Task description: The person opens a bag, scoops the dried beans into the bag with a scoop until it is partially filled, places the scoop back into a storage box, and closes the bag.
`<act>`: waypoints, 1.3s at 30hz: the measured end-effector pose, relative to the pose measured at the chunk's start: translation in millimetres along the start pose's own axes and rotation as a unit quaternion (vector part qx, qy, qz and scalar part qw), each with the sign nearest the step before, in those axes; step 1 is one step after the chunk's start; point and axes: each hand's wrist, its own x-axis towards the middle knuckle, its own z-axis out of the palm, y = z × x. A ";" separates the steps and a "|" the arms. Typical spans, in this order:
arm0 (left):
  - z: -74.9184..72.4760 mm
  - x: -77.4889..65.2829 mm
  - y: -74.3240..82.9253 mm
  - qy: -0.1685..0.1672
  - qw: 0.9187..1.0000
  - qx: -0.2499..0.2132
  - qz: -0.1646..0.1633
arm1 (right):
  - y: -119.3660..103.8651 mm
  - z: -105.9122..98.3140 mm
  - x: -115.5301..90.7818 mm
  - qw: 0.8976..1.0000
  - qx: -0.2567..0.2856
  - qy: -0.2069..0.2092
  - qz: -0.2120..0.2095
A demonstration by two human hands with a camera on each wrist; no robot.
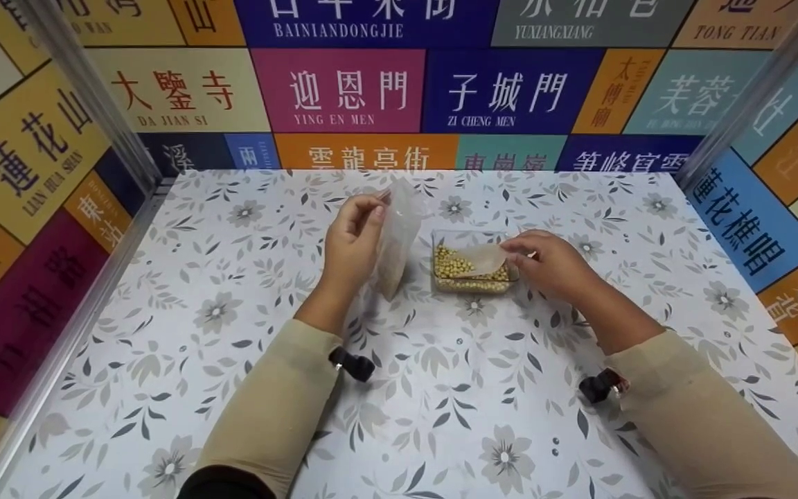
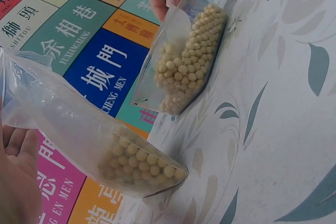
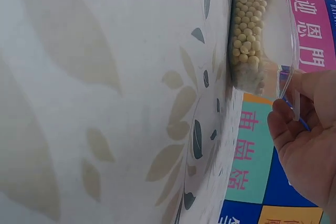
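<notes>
My left hand [image 1: 350, 239] pinches the top of a translucent plastic bag [image 1: 399, 232] that stands upright on the table. Round yellowish beans [image 2: 139, 161] lie in the bottom of the bag in the left wrist view. To the right is a clear rectangular container [image 1: 475, 282] with more of the same beans [image 1: 451, 262]. My right hand [image 1: 548, 260], at the container's right rim, grips the end of a whitish translucent scoop [image 1: 485, 259]. The scoop's broad part lies over the beans inside the container. Some of its grip is hidden by the fingers.
A white tablecloth [image 1: 440, 416] with grey flowers and leaves covers the table. Behind it stands a wall [image 1: 343, 90] of coloured panels with lettering, and more panels rise at both sides. Clear strips [image 1: 80, 305] run along the left edge.
</notes>
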 end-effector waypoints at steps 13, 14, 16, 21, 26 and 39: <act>-2.1 -0.6 0.2 -0.004 0.999 0.034 -0.010 | 11.5 -5.8 -13.2 0.995 0.081 0.023 0.058; -2.2 -0.7 0.0 -0.004 0.999 0.037 -0.010 | 11.5 -6.1 -13.7 0.994 0.088 0.022 0.064; -2.3 -1.0 0.1 -0.005 0.999 0.039 -0.010 | 11.2 -6.8 -14.0 0.992 0.103 0.021 0.075; -1.8 -1.0 -0.6 -0.002 0.999 0.034 -0.010 | 8.1 -9.0 -13.2 0.988 0.128 0.026 0.083; -1.2 -0.6 -0.9 0.001 1.000 0.025 -0.008 | 5.1 -12.1 -12.7 0.988 0.124 0.030 0.082; -0.4 -0.8 0.0 0.001 1.000 0.019 -0.006 | -39.3 -39.5 -6.2 0.989 0.113 0.076 0.050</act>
